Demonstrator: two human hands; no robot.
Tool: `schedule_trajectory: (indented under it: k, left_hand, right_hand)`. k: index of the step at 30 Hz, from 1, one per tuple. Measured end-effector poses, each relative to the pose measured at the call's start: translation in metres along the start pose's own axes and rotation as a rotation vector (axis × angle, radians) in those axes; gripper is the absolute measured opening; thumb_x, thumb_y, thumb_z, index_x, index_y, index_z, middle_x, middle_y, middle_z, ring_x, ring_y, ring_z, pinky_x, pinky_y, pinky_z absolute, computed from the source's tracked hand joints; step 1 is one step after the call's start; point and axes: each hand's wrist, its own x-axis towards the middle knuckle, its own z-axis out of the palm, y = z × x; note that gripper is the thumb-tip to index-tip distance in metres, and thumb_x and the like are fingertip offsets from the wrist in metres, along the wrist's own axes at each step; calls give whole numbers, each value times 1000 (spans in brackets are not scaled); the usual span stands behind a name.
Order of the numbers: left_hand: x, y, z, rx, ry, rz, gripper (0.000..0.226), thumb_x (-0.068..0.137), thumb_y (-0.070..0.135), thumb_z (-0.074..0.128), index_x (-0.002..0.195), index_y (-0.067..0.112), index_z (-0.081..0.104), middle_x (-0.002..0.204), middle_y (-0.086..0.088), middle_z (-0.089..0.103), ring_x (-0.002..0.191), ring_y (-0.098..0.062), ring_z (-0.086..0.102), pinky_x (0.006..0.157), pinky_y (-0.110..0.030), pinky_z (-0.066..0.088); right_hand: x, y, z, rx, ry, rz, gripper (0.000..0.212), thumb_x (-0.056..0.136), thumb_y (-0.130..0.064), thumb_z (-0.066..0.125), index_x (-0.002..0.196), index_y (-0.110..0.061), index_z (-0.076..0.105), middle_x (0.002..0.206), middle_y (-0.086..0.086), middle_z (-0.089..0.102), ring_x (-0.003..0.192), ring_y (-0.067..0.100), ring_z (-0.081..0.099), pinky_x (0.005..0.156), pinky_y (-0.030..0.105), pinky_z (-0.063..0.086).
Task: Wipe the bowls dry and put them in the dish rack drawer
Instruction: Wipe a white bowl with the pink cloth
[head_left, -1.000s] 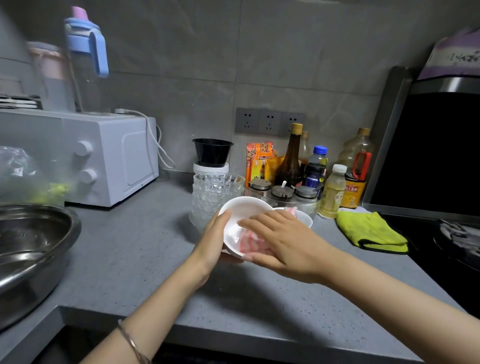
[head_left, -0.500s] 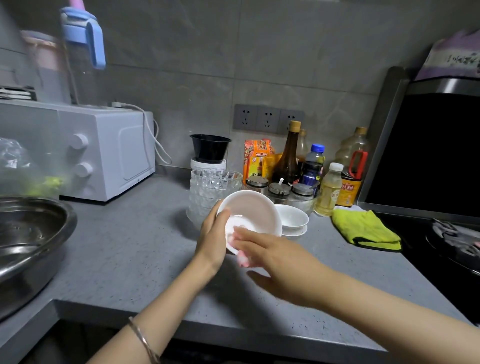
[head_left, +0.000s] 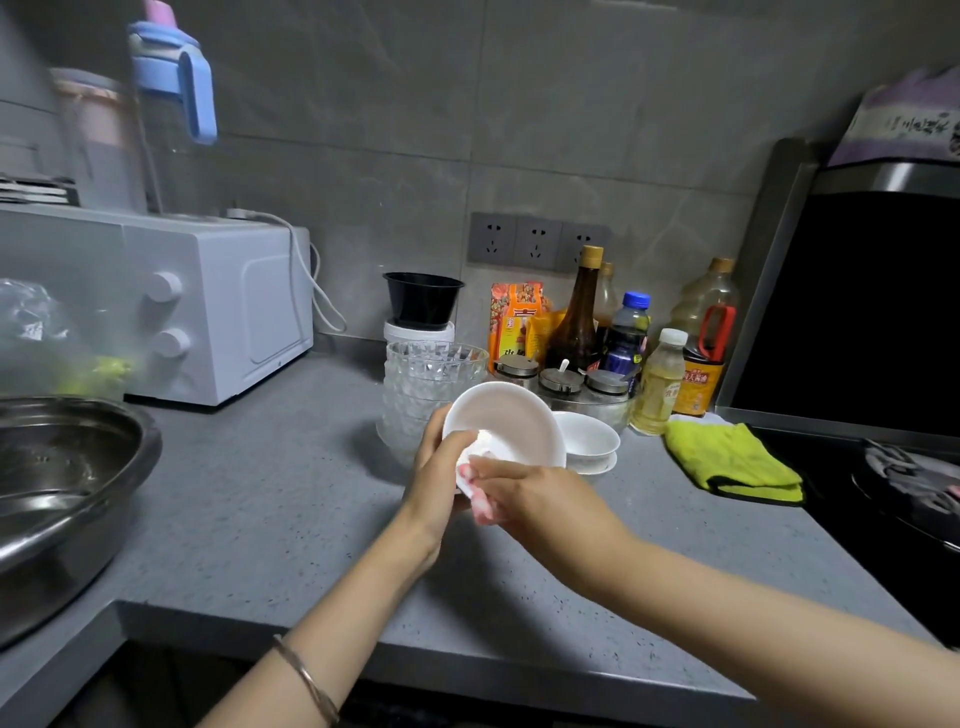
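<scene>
A white bowl (head_left: 511, 423) is tilted toward me above the grey counter (head_left: 270, 493). My left hand (head_left: 434, 475) grips its left rim, thumb inside. My right hand (head_left: 535, 501) pinches a pink and white cloth (head_left: 475, 470) against the bowl's lower rim. To the right of the held bowl, two small white bowls (head_left: 589, 441) sit stacked on the counter. A stack of clear glass bowls (head_left: 428, 384) stands just behind my left hand. No dish rack drawer is in view.
A big steel basin (head_left: 57, 483) sits at the left edge, a white microwave (head_left: 208, 306) behind it. Bottles and spice jars (head_left: 597, 343) line the back wall. A yellow-green cloth (head_left: 727, 462) lies beside the black stove (head_left: 883, 499) on the right.
My right hand and the cloth have slid from inside the bowl down to its lower left rim. The bowl now tilts more toward me, showing its whole inside.
</scene>
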Motion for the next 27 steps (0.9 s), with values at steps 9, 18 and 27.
schedule_trajectory:
  k: [9,18,27]
  left_hand:
    - [5,15,-14,208,-159,-69,19,92,17,46,97,29,60,89,-1,65,81,-13,59,62,-23,45]
    - [7,-4,-3,102,-34,68,23,96,11,43,97,23,62,92,-3,65,88,-17,59,66,-17,50]
    - [13,12,-13,150,-161,-95,10,82,28,58,91,24,60,78,1,64,72,-13,59,54,-22,47]
  right_hand:
    - [-3,19,-17,-597,-373,-115,43,97,-15,45,139,-6,44,153,16,26,141,33,27,104,53,37]
    - [-9,8,6,-20,46,-12,16,92,-22,53,104,-20,64,118,-1,64,99,27,65,69,43,56]
    - [-6,34,-8,-466,-43,-133,30,61,-15,83,89,-10,75,111,11,68,102,31,66,67,45,58]
